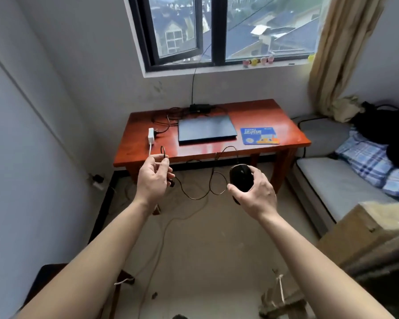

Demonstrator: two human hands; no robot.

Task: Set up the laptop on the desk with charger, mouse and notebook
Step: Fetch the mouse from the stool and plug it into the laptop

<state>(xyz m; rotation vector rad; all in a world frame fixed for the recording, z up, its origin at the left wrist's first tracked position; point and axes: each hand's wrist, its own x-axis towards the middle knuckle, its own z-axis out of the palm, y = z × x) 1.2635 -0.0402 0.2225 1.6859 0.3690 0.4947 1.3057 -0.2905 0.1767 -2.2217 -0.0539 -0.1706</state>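
Note:
A closed dark laptop point(206, 130) lies flat in the middle of the red-brown wooden desk point(286, 116). My right hand point(255, 192) grips a black wired mouse point(241, 177) in the air in front of the desk. My left hand point(153, 178) pinches the mouse's thin black cable point(203, 192), which hangs in loops between both hands. A blue mouse pad point(259, 136) lies right of the laptop. A black charger brick point(199, 107) with tangled cords sits behind the laptop. A white power strip point(151, 135) lies at the desk's left. No notebook is visible.
A bed with a grey mattress point(336, 185), a blue plaid cloth point(366, 160) and dark bags stands right of the desk. A cardboard box point(364, 229) sits at the near right. Cords trail over the floor point(161, 226) under and before the desk. A window is above.

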